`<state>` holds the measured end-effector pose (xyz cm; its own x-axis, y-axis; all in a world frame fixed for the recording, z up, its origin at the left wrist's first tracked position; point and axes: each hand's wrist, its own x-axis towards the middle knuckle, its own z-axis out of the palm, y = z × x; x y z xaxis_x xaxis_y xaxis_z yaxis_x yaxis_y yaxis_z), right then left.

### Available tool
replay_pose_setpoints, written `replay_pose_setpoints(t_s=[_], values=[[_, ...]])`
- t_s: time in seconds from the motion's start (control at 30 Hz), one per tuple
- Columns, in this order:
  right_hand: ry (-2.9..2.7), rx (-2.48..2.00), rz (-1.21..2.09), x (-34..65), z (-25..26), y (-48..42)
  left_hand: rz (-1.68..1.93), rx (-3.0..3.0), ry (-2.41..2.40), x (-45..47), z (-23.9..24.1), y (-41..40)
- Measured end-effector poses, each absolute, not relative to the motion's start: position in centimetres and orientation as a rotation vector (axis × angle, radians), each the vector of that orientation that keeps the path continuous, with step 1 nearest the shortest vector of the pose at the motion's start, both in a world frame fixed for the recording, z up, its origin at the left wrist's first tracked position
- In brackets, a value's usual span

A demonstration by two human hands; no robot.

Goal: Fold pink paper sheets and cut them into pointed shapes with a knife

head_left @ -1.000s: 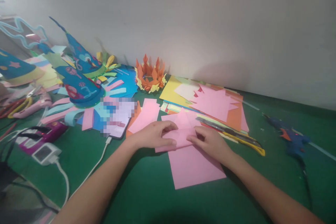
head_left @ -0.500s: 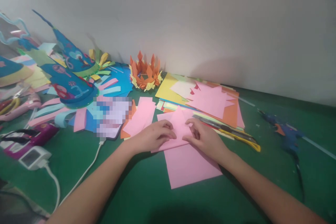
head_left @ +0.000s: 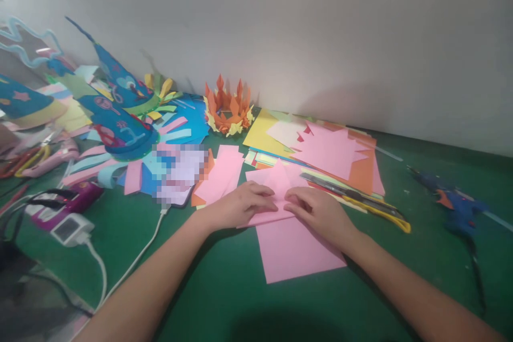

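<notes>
In the head view, a folded piece of pink paper with a pointed top lies under my hands. My left hand rests on its left part, thumb and fingers bent round the paper near the middle fold. From the other side, my right hand pinches at the same fold with thumb and index finger. The fingertips of both hands are close together and hide part of the fold. A flat pink sheet sticks out beneath, toward me.
A yellow-handled utility knife lies right of my hands, by stacked coloured paper. Farther right is a blue glue gun. An orange paper crown, blue cone hats, a phone and cables occupy the left.
The view has shifted slightly, so the table things appear farther right. My right hand's fingers have drawn together and come nearer my left fingertips at the fold.
</notes>
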<state>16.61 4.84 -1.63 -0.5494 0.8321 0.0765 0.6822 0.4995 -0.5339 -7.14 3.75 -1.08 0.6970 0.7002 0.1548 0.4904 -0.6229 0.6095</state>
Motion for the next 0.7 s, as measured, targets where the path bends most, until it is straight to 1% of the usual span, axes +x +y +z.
replay_pose_setpoints(t_s=[0.27,0.7], values=[[-2.437,-1.256,0.621,16.68,-1.65,4.89,0.51,2.383,0.888,-7.55,-1.43,3.83],[-2.393,-1.244,0.671,16.6,-1.74,5.09,0.516,2.323,0.862,-7.65,-1.42,4.01]])
